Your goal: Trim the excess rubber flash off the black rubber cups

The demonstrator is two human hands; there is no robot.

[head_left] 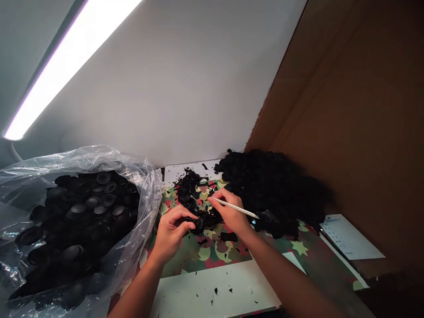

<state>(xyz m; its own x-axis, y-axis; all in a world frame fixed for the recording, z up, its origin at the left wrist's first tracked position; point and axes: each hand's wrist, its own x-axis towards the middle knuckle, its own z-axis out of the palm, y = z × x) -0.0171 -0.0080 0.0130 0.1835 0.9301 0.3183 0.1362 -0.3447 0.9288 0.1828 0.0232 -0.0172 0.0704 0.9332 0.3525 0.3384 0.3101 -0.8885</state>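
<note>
My left hand (174, 229) is closed around a round black rubber part (198, 225), gripped between thumb and fingers over the mat. A thin white stick with a pointed end (236, 207) is pinched in my right hand (229, 210), to the right of the part; its fingertip end sits close to loose black scraps. Beyond both hands lies a small heap of black rubber shavings (188, 185). Left of my left hand, an open clear plastic bag (150, 181) holds many similar black ribbed rubber parts (99, 212).
A big black pile (268, 190) lies right of my hands against a cardboard wall (347, 110). Under my hands is a camouflage-patterned mat (188, 260), with a white board (205, 291) in front bearing scraps. A printed paper (351, 237) lies at right. A tube light (66, 62) hangs upper left.
</note>
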